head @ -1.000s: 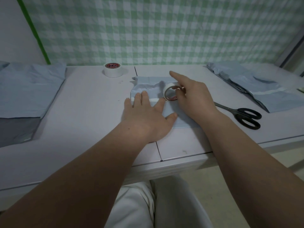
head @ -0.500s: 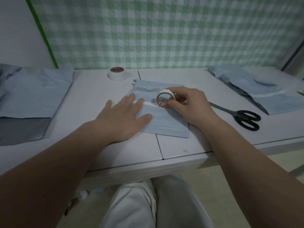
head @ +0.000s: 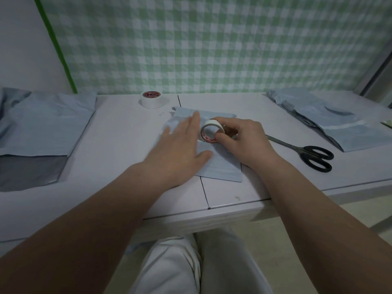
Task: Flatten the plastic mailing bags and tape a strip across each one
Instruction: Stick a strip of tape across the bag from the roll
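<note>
We are smoothing the mailing bag (head: 222, 166) at mid-table under our left hand (head: 182, 153), fingers straight, while our right hand (head: 244, 141), fingers clamped on the tape roll (head: 212, 132), is running tape across it, a job we judge unfinished, with the left stack (head: 46, 128) and right pile (head: 339, 128) lying alongside.

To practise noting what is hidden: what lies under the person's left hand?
Under the left hand is the blue mailing bag, lying on the white table. The part beneath the palm is covered, so any tape there cannot be seen.
</note>
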Demonstrator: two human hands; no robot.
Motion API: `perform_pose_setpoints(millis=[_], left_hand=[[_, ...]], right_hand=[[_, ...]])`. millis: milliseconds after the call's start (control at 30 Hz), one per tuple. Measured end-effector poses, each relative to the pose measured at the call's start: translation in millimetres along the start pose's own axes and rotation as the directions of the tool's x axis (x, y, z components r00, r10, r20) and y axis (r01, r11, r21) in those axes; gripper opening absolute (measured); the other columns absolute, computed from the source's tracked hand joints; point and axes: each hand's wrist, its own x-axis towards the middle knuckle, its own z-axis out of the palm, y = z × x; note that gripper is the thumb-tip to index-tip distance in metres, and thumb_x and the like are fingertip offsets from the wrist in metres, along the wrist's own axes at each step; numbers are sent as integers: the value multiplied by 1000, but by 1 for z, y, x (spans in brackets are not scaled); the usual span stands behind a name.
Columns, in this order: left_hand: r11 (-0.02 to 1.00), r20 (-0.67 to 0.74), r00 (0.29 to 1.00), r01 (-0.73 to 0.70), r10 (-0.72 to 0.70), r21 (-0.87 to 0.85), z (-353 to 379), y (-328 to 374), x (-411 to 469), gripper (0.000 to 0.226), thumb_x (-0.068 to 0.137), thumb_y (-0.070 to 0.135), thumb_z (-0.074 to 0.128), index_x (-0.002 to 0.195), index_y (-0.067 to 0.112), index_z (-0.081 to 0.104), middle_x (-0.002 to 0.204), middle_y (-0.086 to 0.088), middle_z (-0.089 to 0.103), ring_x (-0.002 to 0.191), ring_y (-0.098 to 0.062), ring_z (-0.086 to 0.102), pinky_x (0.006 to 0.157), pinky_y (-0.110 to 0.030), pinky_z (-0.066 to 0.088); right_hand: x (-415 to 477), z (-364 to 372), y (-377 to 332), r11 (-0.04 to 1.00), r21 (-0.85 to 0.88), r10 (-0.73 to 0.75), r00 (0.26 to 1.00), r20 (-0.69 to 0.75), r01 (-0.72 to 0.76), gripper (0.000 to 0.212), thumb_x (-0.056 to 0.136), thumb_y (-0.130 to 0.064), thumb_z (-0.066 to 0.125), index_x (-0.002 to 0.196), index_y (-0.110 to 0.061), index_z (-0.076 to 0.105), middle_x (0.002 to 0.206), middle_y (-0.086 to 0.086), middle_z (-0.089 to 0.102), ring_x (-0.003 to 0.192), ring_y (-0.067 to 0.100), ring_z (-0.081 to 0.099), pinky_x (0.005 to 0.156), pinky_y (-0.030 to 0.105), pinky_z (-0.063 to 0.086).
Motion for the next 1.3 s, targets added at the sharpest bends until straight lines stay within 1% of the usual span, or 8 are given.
perform_pose_setpoints(millis=[67,167,233,333,467,833,1067,1300], left_hand=[[966,29,1000,-2,10,-258,2,13,7,91,93,36,53,149,21,-17,148,-6,37,126,-20,44,99,-26,35],[968,-1,1000,25,-26,-251,9,16,12,97,92,31,57,147,23,-22,131,-8,54,104,-21,57,84,-27,44],[987,1,1000,26,-26,-158,12,13,11,92,94,36,51,147,24,-23,125,-10,58,103,-26,57,92,-34,43],[998,52,998,31,-29,-52,17,11,8,83,98,44,38,146,22,-25,145,-9,44,128,-26,45,116,-39,21],[999,101,994,48,-46,-21,19,8,7,85,95,51,33,145,19,-28,157,-7,23,142,-20,27,120,-40,4],[996,141,987,73,-79,50,16,12,6,81,95,57,27,149,17,-18,158,-4,20,143,-18,24,119,-45,2],[990,122,990,47,-64,133,15,15,5,65,95,58,23,147,19,16,149,0,33,138,-18,28,117,-50,9],[987,152,987,19,-45,162,15,13,5,68,95,60,19,149,19,14,156,3,21,144,-14,16,117,-50,8]], right_hand=[[0,0,0,1000,2,-10,1000,3,10,31,84,-13,66,110,-29,71,81,-16,66,69,-17,54,67,1,36],[0,-1,0,1000,16,-19,1000,3,19,29,84,-14,67,109,-28,71,81,-16,66,69,-17,54,67,1,37],[-1,-2,-1,999,26,-26,1000,-3,26,27,84,-16,68,109,-27,72,79,-18,64,69,-18,54,66,2,37],[-1,-3,-1,999,34,-39,999,-5,39,22,85,-20,68,106,-25,73,74,-18,63,66,-17,54,66,3,38],[-1,-3,-1,999,45,-25,1000,0,25,24,84,-17,69,106,-26,72,74,-16,64,67,-11,55,64,4,39],[0,-8,8,999,-16,32,999,-33,-32,32,83,-15,66,112,-28,62,84,-8,69,77,-1,52,68,3,34],[-3,-12,13,998,-63,4,999,-48,-7,23,86,-17,61,98,-35,53,85,-8,65,88,8,36,68,0,28],[-2,-12,21,987,-161,-26,996,-83,12,26,88,-18,59,109,-35,58,97,0,62,85,-8,30,73,-1,28]])
